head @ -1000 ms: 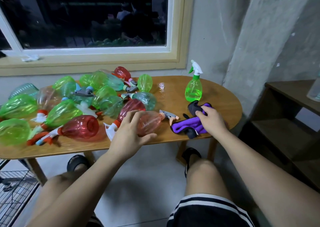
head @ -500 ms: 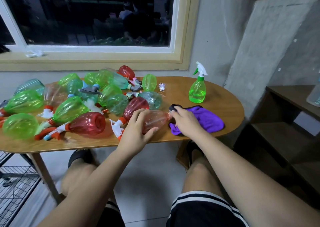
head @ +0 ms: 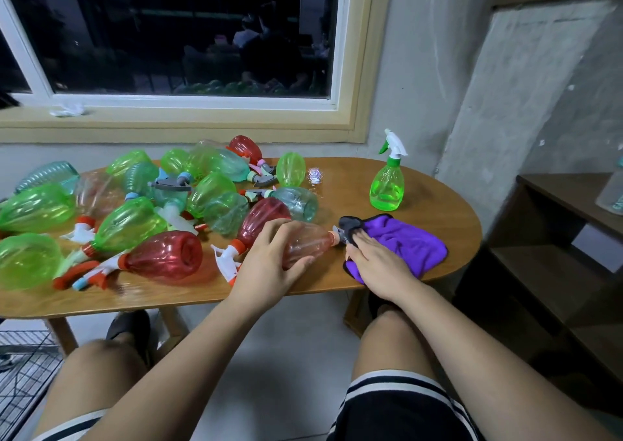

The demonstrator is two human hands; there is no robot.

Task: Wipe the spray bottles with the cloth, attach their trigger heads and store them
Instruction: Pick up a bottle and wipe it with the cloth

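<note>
A pale pink spray bottle [head: 308, 243] lies on its side near the front edge of the wooden table [head: 448, 211], neck pointing right. My left hand [head: 266, 268] grips its body, thumb under, fingers over. My right hand [head: 377, 268] lies flat with straight fingers on the purple cloth [head: 411, 243], which has a black edge beside the bottle's neck. One green spray bottle [head: 387, 191] with a white trigger head stands upright behind the cloth.
Several green, red and teal bottles [head: 135, 225] and loose trigger heads [head: 226, 262] lie piled over the table's left half. A dark wooden shelf [head: 573, 204] stands to the right. A wire rack [head: 23, 373] sits on the floor at the left. The window is behind.
My right hand went from clutching the bunched cloth at the right to lying flat on it beside the bottle's neck; the cloth now lies spread. My left hand stayed on the pink bottle.
</note>
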